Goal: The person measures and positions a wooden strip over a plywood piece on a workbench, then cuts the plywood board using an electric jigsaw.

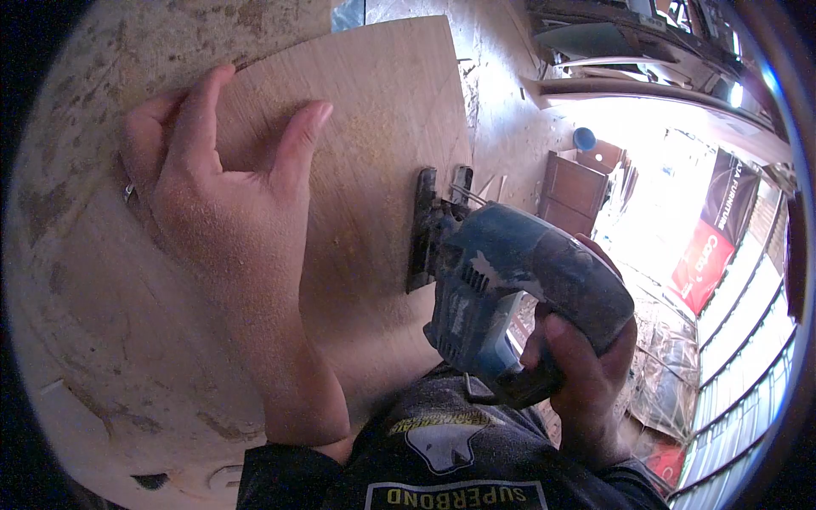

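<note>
A thin plywood board [374,93] with a curved far edge lies on a worn, stained worktop. My left hand [229,178], dusted with sawdust, holds the board near its left edge; the thumb rests on top and the other fingers bend at the edge, their tips partly hidden. In my right hand [595,357] is a blue and black jigsaw [510,272], gripped by its handle. The jigsaw's metal shoe [422,229] sits on the board at the right edge. I cannot make out the blade clearly.
Loose sawdust lies on the board. The worktop [93,323] extends to the left. Beyond the board's right edge are a brown wooden cabinet [574,191], a blue round container [584,138], stacked boards [629,85] and a red banner [704,265].
</note>
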The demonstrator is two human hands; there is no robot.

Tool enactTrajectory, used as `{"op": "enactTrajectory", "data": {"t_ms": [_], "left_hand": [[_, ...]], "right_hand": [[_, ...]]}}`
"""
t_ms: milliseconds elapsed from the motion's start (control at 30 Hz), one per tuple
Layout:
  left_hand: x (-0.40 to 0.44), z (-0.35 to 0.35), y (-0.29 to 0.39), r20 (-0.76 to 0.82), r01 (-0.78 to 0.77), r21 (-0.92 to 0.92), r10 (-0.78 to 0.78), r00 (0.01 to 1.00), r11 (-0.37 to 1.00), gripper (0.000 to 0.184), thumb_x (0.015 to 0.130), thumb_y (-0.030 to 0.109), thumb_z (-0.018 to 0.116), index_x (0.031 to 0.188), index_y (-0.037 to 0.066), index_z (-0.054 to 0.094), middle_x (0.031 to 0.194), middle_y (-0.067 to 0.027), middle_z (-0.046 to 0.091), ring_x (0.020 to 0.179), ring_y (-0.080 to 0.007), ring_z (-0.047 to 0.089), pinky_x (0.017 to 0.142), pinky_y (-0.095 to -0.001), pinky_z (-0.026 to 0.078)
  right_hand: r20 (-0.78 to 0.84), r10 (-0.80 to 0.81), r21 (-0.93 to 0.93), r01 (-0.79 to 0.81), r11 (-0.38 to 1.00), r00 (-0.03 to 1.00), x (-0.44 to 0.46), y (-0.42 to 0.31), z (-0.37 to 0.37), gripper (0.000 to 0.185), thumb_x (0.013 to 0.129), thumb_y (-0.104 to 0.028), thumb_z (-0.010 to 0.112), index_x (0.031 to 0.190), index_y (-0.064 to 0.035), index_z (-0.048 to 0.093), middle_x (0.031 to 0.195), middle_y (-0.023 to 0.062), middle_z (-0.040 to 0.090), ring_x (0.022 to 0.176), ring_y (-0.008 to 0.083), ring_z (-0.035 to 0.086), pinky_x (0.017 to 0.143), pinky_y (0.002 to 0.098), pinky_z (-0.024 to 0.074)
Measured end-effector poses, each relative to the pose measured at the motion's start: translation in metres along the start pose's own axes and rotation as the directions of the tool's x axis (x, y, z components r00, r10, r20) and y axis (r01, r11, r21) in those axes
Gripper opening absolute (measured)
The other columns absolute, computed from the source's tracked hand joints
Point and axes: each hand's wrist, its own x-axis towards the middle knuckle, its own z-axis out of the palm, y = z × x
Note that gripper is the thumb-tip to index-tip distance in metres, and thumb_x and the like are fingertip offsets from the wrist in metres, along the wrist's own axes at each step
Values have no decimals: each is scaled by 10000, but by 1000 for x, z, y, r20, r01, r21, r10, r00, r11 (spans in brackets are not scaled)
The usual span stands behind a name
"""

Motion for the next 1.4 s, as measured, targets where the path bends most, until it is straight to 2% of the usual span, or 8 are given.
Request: {"op": "enactTrajectory", "data": {"t_ms": [133,233,400,933,1133,1400], "left_hand": [[1,-1,0,-3,-35,33,35,999,999,595,616,388,986,1098,111,774,1063,-131,660,1022,-347,629,903,-458,511],[-2,0,1,-12,3,2,-3,1000,1000,597,613,377,989,1102,111,772,1065,-130,660,1028,-348,627,903,-456,512],[0,0,-3,-1,-19,-22,19,1000,1000,592,615,355,991,1107,110,770,1077,-128,657,1049,-350,624,907,-459,513],[1,0,0,6,17,-74,-17,1000,997,610,614,342,996,1131,111,769,1124,-141,655,1082,-352,622,945,-461,504],[4,-4,4,52,17,12,-17,999,1000,603,624,333,995,1136,112,769,1132,-141,659,1083,-348,625,945,-461,506],[4,-3,3,36,8,-8,-8,999,1000,592,637,329,991,1133,98,766,1125,-148,659,1080,-354,623,938,-464,503]], "right_hand": [[-15,13,24,-13,1000,1000,0,-3,2,682,925,-33,658,1534,28,355,1100,158,687,698,131,647,616,264,528],[-26,20,33,-19,999,999,1,-4,3,677,920,-32,658,1526,34,364,1101,162,687,695,133,644,616,268,526],[-56,25,31,-24,999,998,2,-8,8,678,908,-30,664,1518,38,375,1098,172,687,695,140,645,618,272,525],[-102,52,56,-46,997,993,7,-16,14,701,894,-87,697,1514,29,391,1049,146,692,677,142,647,590,274,525],[-123,63,83,-53,995,990,7,-20,17,706,879,-86,702,1508,28,404,997,132,690,653,141,644,573,272,519],[-125,60,100,-48,994,990,13,-22,17,689,875,-60,691,1501,29,418,961,123,688,638,146,650,566,273,531]]}}
